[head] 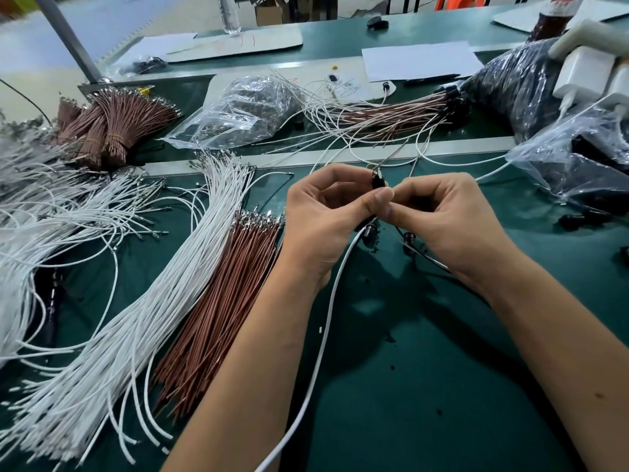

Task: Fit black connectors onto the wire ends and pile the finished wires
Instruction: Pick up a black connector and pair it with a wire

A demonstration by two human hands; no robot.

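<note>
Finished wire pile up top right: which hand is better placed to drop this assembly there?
Right, probably. The right hand lies nearer the pile of brown and white wires with black ends. Both hands pinch the small black connector; the left hand sits beside the unfinished bundles.

Both forearms are bare to the frame's near edge, no sleeves; left hand (320,219) and right hand (449,219) seemingly ringless, ungloved.

Green-topped workbench (425,386), orange stool (461,1) behind
</note>
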